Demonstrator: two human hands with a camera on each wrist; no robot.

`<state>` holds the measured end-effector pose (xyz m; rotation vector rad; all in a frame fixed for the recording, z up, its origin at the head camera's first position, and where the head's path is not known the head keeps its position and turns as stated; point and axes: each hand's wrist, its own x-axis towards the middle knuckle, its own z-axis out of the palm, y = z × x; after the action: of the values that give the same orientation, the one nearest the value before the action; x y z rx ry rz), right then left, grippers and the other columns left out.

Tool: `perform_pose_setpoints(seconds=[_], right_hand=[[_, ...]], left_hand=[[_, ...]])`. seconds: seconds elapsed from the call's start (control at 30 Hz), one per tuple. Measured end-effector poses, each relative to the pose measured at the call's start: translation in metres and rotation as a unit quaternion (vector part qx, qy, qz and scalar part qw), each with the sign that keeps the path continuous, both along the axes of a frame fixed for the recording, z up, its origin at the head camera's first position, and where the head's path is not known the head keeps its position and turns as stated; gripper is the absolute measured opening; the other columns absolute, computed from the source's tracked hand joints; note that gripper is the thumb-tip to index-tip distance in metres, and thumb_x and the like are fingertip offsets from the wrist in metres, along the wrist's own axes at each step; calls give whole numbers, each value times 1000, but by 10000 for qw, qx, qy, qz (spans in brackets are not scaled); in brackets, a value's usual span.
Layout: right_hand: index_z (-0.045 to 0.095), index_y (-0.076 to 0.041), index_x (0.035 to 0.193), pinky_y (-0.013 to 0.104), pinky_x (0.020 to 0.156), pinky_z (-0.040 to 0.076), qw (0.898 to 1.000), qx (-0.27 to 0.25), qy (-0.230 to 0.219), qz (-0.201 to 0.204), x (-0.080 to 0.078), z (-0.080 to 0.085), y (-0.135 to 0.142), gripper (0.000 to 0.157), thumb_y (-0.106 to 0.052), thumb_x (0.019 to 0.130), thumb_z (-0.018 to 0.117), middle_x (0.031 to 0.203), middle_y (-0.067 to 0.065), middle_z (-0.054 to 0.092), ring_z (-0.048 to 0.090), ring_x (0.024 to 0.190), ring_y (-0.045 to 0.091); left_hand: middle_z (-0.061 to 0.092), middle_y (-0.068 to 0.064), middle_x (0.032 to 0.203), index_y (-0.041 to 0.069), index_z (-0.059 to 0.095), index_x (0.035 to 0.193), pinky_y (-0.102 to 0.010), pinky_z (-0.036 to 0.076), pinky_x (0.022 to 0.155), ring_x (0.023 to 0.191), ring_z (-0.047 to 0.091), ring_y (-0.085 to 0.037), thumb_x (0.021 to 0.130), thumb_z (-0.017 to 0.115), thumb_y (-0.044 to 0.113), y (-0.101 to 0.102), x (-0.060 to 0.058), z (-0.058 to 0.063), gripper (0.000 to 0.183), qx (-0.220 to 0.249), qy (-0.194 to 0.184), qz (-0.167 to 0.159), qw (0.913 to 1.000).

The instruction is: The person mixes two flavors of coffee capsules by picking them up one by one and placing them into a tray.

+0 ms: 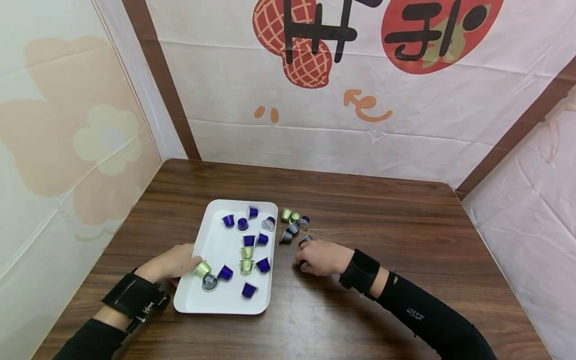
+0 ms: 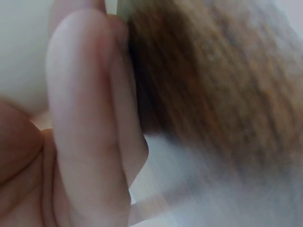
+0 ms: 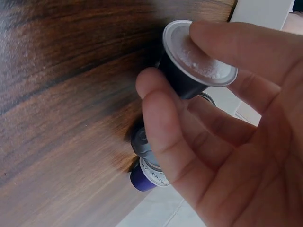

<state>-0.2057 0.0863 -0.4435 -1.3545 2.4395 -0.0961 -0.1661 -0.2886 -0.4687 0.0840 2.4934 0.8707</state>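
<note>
A white tray [image 1: 225, 304] lies on the table, holding several purple capsules [image 1: 249, 290], green capsules [image 1: 246, 266] and a capsule with its grey lid up [image 1: 209, 282]. My left hand [image 1: 173, 262] grips the tray's left edge, thumb at the rim beside a green capsule [image 1: 203, 268]. Right of the tray, my right hand [image 1: 326, 257] pinches a dark coffee capsule [image 3: 182, 59] between thumb and fingers, its pale lid facing the thumb. The left wrist view, blurred, shows mostly fingers [image 2: 87, 118].
Just beyond the right hand, a loose group contains black capsules [image 1: 286, 237], green capsules [image 1: 286, 215] and a purple capsule [image 3: 142, 179] on the brown wooden table [image 1: 382, 210]. A printed cloth [image 1: 315, 140] hangs behind the table's far edge.
</note>
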Motion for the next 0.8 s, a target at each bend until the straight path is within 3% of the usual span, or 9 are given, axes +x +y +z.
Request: perform_pose_setpoints(seconds=[0.23,0.4,0.8], right_hand=[[69,-13,103,22,73,48,9997,-194,-17,116,-1,6,-1,15,-15,90,62,95,0,60,55,83,8],[68,-13,102,23,74,48,9983,-428,67,393,-2,17,-6,13,-16,91,62,95,0,62,58,85,9],[66,-13,103,19,72,44,9921,-953,338,744,-5,46,-35,12,-15,93,60,95,-1,60,51,82,7]], left_hand=[[60,-9,74,-7,48,122,-36,49,39,56,61,-21,93,45,11,0,0,1,34,37,1,-5,10000],[60,-9,74,-8,47,124,-36,49,40,56,61,-21,93,45,12,0,0,1,36,56,-67,31,10000],[60,-9,74,-11,44,129,-36,50,40,56,62,-20,93,44,11,0,-2,1,42,-40,-46,-31,10000]])
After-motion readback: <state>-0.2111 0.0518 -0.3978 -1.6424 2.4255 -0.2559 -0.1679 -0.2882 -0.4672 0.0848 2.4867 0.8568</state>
